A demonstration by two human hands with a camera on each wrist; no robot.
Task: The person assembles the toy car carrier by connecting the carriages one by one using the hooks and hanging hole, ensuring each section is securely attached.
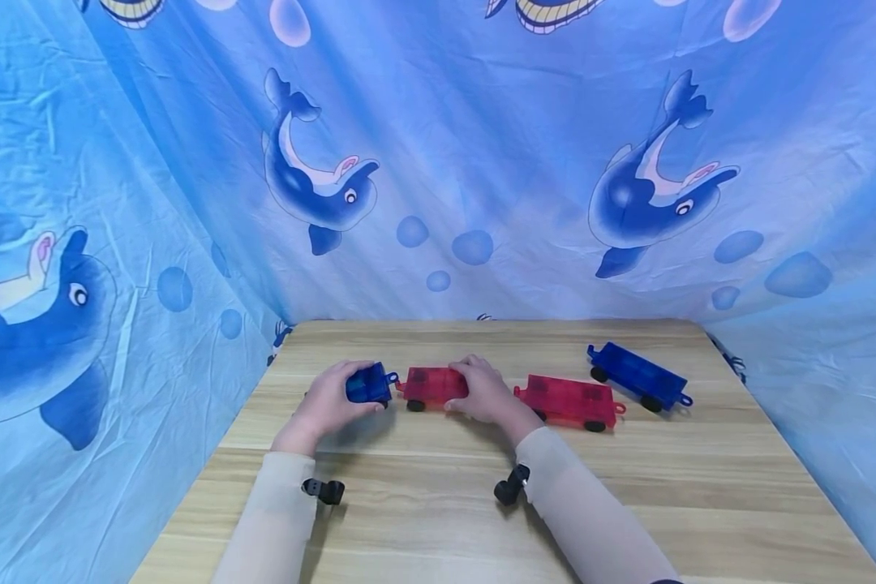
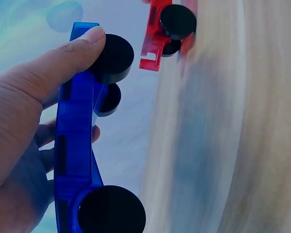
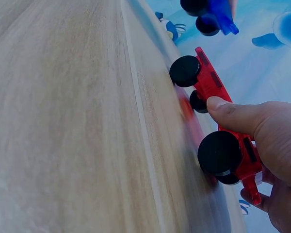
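Note:
My left hand (image 1: 327, 399) grips a translucent blue toy train car (image 1: 369, 384) with black wheels. In the left wrist view the thumb lies beside a wheel of this blue car (image 2: 75, 126), which is held up off the table. My right hand (image 1: 484, 392) pinches a translucent red toy train car (image 1: 427, 384) between thumb and fingers. Its wheels sit at or just over the wood in the right wrist view, where the red car (image 3: 214, 87) points towards the blue one. The blue car's end ring is close to the red car's hook; whether they touch I cannot tell.
Right of my right hand stands a second red car (image 1: 575, 400), partly behind the wrist. Behind it, at an angle, is a second blue car (image 1: 641, 375). The wooden table (image 1: 423, 503) meets a blue dolphin-print curtain (image 1: 482, 162) at its back and sides.

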